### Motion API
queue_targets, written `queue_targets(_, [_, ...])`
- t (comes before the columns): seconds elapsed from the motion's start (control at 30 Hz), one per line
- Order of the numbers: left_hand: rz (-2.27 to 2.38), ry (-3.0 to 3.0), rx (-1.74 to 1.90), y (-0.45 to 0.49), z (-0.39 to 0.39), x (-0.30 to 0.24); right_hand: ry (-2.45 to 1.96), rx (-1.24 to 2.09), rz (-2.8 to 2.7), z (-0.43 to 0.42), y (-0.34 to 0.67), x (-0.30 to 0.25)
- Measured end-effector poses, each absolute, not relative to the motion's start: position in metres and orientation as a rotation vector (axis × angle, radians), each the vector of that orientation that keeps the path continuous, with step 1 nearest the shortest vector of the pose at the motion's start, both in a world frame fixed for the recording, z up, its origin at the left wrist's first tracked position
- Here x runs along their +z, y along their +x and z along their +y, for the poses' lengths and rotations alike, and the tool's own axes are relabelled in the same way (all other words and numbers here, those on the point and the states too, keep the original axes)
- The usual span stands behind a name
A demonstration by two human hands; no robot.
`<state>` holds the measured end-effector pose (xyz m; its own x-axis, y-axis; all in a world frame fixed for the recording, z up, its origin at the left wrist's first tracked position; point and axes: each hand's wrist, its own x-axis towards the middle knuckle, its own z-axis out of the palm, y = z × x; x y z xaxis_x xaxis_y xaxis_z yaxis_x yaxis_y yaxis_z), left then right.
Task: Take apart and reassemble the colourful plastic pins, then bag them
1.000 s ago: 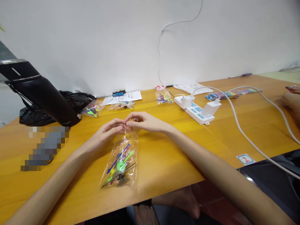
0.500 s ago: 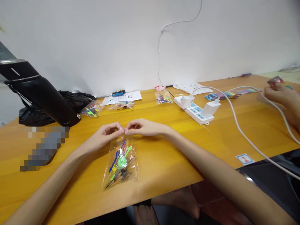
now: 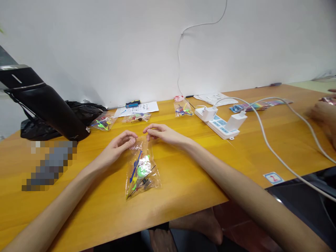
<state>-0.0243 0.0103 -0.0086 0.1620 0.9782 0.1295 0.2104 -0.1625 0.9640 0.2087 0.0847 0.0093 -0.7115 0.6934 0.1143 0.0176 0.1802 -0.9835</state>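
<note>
A clear plastic bag [image 3: 154, 180] of small coloured plastic parts lies on the table in front of me. Through the film show a green round piece, blue and yellow arrow-like pieces, and dark thin ones. My left hand [image 3: 121, 142] pinches the bag's upper left corner between thumb and fingers. Just past the upper right corner, my right hand [image 3: 161, 134] has its fingers loosely curled and apart, with nothing visible between them.
Several similar bags [image 3: 103, 122] lie along the back, near a screwdriver [image 3: 133, 104] on paper. A black bottle [image 3: 49, 105] stands left, beside a blurred-out object [image 3: 51, 166]. A power strip [image 3: 220, 126] with white cables lies right. Another person's hand [image 3: 324, 113] is at far right.
My hands have drawn apart from the bag's top, the right one coming off it. The bag has shifted slightly right and away from me. The other person's hand has moved right.
</note>
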Motion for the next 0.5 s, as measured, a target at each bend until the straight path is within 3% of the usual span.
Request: queue_targets(0.5, [1.14, 1.148, 1.409, -0.0167, 0.0115, 0.0003, -0.559, 1.178, -1.719, 0.0841, 0.2057, 0.0112])
